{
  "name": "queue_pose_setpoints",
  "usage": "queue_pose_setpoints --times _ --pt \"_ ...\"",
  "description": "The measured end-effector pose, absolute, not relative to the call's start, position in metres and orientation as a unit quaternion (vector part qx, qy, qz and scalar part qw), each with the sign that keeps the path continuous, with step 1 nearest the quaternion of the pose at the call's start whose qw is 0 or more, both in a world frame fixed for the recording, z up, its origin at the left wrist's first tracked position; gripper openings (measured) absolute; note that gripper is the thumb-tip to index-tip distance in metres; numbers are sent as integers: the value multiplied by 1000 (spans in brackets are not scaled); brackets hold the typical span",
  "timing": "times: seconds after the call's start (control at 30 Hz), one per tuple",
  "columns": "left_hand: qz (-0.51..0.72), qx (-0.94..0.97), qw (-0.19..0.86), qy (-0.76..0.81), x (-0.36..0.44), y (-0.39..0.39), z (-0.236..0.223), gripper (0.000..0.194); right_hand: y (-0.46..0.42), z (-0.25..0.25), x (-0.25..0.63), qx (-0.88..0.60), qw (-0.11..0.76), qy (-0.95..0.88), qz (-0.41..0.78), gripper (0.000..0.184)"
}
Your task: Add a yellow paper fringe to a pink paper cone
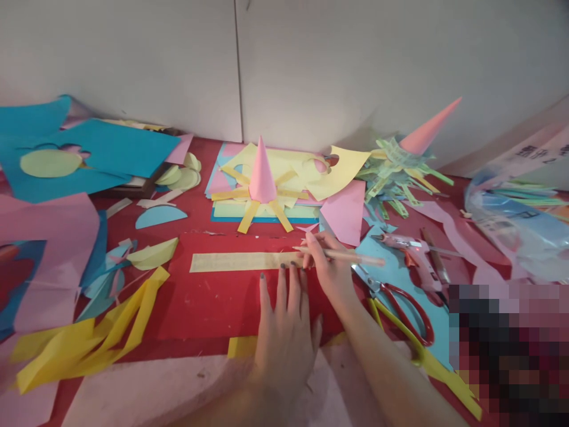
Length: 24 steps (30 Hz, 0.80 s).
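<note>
Right now a pale yellow strip (242,261) lies flat along the upper edge of a red sheet (213,302) at the middle of the frame, and its right end is where the work sits. The left hand (284,332) lies palm down on the red sheet, its fingers (281,283) spread and released, their tips touching the strip's lower edge near that end. The right hand (326,267) pinches a pencil (351,257) and lays its slim shaft almost level, the tip at the strip's right end and the rest pointing to the right of the frame.

To mark cleanly here, I judge that the flat hand should press evenly so neither strip nor sheet creeps, and the pencil should travel in one light pass, since thin paper will likely buckle under a heavy one. Whether the tip touches the paper cannot be told from this view.

Just right of the hands lie red-handled scissors (411,311) and a pink glue gun (418,261) on a blue sheet. Above the strip stands a pink cone (262,172) ringed with yellow strips; a second cone (429,130) tilts at the upper right. Folded yellow paper (89,341) sprawls at the lower left of the bench (195,204).
</note>
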<state>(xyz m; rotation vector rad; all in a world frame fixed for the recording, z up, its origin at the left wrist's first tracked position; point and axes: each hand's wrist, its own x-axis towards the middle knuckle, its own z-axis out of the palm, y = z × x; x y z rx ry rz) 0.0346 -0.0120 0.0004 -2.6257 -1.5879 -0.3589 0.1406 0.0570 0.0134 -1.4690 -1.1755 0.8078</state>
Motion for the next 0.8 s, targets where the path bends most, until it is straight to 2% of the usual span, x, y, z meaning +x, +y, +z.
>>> queue_pose_setpoints --times 0.57,0.7,0.8 --pt "-121 -852 26 -509 35 -7 3 49 64 7 151 -558 545 -463 420 28" --pt "-148 -863 4 -484 33 8 9 37 68 7 153 -578 543 -452 408 28" --pt "-169 -852 -62 -492 23 43 17 24 71 7 155 -609 532 -443 388 29"
